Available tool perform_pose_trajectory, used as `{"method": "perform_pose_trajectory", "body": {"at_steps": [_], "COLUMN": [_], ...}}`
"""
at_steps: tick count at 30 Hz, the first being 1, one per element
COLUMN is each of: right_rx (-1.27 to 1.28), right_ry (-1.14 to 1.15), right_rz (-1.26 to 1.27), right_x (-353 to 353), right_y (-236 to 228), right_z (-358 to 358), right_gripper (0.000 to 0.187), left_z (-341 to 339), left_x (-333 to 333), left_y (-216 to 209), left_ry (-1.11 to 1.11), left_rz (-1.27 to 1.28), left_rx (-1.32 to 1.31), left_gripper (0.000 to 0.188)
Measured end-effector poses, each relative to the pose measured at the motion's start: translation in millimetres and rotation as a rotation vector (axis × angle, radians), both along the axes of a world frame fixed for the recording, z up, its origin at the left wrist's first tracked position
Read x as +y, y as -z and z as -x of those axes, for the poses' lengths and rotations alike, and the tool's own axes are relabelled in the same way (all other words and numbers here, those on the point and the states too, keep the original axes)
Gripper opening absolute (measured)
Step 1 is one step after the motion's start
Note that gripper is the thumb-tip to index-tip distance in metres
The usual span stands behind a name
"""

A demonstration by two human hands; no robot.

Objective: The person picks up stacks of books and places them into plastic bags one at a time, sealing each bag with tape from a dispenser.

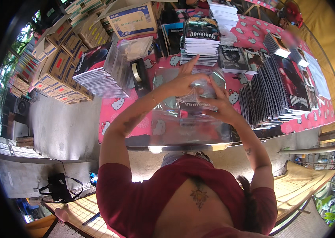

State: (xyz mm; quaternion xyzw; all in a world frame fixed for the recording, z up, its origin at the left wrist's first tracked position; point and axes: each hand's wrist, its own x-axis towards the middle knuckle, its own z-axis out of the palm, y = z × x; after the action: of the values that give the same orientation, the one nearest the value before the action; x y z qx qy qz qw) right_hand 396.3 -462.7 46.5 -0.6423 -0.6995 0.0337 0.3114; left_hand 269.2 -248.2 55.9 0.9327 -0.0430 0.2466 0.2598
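Note:
In front of me lies a dark-covered notebook [194, 108] beneath clear, crinkled plastic wrap [166, 104], which catches glare. My left hand [187, 82] is over the wrap's far side, one finger stretched away from me and the others reaching right. My right hand [223, 106] rests at the right side of the notebook, fingers spread over the plastic and thumb near the cover. The fingertips of both hands come close together above the wrap. Whether any finger pinches the plastic is hard to make out.
A tape dispenser [139, 75] stands left of the wrap. Spiral notebooks form a left stack [100, 71], a far stack [200, 41] and a long right row [268, 93] on the pink patterned tablecloth [114, 115]. Cardboard boxes [58, 73] are piled at far left.

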Motion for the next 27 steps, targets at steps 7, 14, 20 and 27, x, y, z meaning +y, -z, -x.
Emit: {"method": "perform_pose_trajectory", "body": {"at_steps": [7,14,20,27], "right_rx": [0.458,0.609,0.509,0.903], "right_ry": [0.032,0.097,0.023,-0.429], "right_rz": [-0.154,0.160,0.158,0.427], "right_x": [15.8,66.8,83.6,61.1], "right_y": [0.6,1.6,-43.4,0.3], "right_z": [-22.9,-57.9,-37.0,-73.2], "right_gripper": [0.032,0.050,0.055,0.084], "left_z": [19.5,40.0,42.8,39.6], "left_x": [0.4,-38.0,27.7,-3.6], "left_y": [-66.3,-104.3,11.5,-11.5], "left_ry": [0.181,-0.009,-0.093,0.105], "left_rz": [0.663,-0.018,0.730,0.863], "left_rx": [0.119,-0.098,0.382,0.191], "left_gripper": [0.046,0.035,0.044,0.062]}}
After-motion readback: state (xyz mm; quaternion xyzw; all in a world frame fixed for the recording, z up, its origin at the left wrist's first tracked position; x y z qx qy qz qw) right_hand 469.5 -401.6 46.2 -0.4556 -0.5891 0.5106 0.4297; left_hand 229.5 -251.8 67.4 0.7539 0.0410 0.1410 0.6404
